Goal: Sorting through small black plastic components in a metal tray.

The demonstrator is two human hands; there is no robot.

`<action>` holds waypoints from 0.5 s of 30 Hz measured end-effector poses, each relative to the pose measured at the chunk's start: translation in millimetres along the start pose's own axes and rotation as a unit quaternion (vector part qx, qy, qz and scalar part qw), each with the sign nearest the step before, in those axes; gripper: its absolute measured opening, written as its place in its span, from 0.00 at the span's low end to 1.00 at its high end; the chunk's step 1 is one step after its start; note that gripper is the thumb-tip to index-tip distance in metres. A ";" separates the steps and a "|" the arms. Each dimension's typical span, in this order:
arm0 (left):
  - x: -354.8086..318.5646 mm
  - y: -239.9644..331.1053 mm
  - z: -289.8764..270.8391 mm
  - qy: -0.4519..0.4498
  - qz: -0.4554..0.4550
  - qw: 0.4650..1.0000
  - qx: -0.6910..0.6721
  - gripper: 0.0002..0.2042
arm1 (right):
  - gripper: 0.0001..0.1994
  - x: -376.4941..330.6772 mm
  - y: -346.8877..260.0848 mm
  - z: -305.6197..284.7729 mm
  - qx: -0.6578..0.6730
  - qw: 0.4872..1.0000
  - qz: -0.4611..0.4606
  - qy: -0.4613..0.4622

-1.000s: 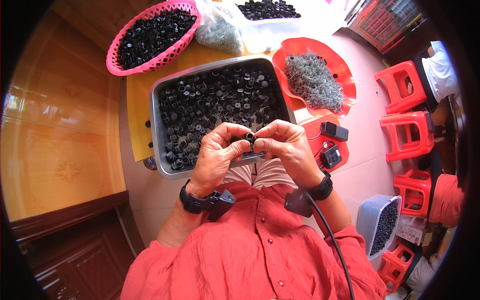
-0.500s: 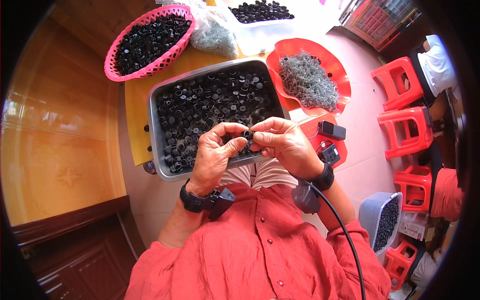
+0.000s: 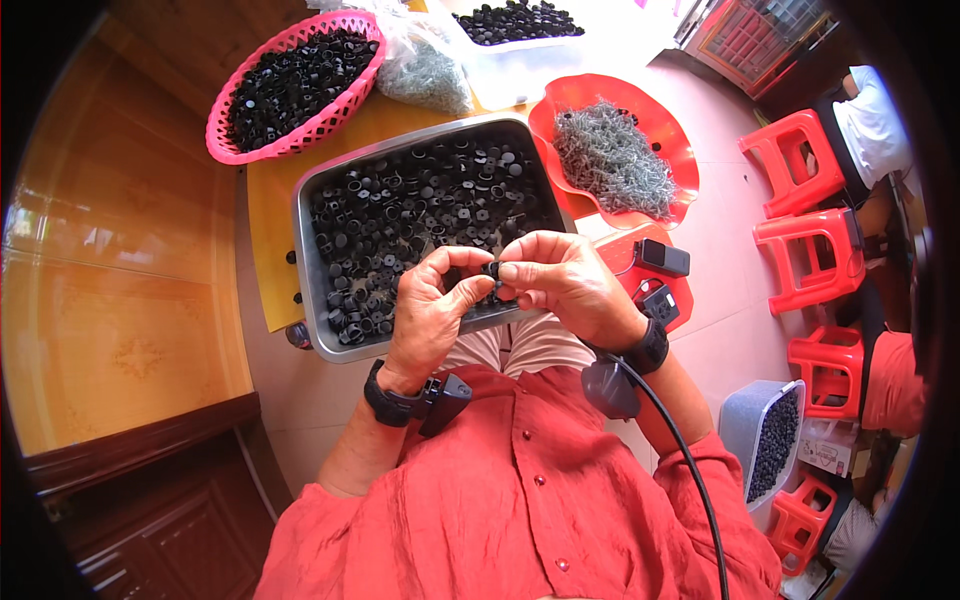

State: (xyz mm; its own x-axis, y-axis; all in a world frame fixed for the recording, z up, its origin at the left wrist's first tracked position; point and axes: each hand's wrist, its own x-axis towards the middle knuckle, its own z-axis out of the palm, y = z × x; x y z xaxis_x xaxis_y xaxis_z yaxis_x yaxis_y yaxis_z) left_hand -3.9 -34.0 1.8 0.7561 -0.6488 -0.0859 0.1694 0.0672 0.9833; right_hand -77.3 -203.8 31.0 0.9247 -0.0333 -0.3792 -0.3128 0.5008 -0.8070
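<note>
My left hand (image 3: 432, 318) and my right hand (image 3: 565, 282) meet fingertip to fingertip over the near edge of a grey metal tray (image 3: 312, 300). Between their thumbs and forefingers they pinch one small black plastic part (image 3: 492, 271). The tray is filled with several more of the same black parts (image 3: 420, 215). Both wrists wear black bands with small devices, and a black cable runs down from the right one.
A pink basket (image 3: 268, 142) of black parts stands at the back left, beside a clear bag of grey metal pieces (image 3: 425, 75). A red dish (image 3: 660, 125) holds thin metal springs. Red stools (image 3: 805, 235) stand on the right, near a grey bin (image 3: 745, 420) of black parts.
Both hands have stayed together on the small part, shifting slightly toward me at the tray's near edge. Fingers have turned a little around the part.
</note>
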 end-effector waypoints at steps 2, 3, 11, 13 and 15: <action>0.2 0.3 -0.1 -0.006 -0.006 1.000 0.010 0.10 | 0.07 -0.4 0.6 0.5 0.006 1.000 0.001 0.001; 0.7 -0.5 0.0 -0.006 -0.005 1.000 0.010 0.10 | 0.07 -0.4 0.8 0.6 0.012 1.000 0.003 0.002; 0.0 3.8 1.5 0.025 0.087 0.988 0.128 0.08 | 0.06 3.8 5.8 -4.2 0.040 0.998 0.010 -0.037; 0.5 5.3 4.1 0.034 0.087 0.984 0.152 0.09 | 0.05 3.9 6.4 -4.6 0.041 0.998 0.006 -0.036; 1.7 4.2 4.8 0.041 0.086 0.980 0.176 0.09 | 0.07 4.4 9.2 -8.1 0.054 0.997 -0.005 -0.046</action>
State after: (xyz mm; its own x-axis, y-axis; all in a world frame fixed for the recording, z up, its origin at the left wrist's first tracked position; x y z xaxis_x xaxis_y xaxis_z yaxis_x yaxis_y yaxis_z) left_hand -5.0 -38.4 6.5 0.8055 -0.5863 0.0866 -0.1820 -0.1057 0.9776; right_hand -77.8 -206.3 18.2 0.9451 0.0395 -0.3243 -0.2838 0.5908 -0.7553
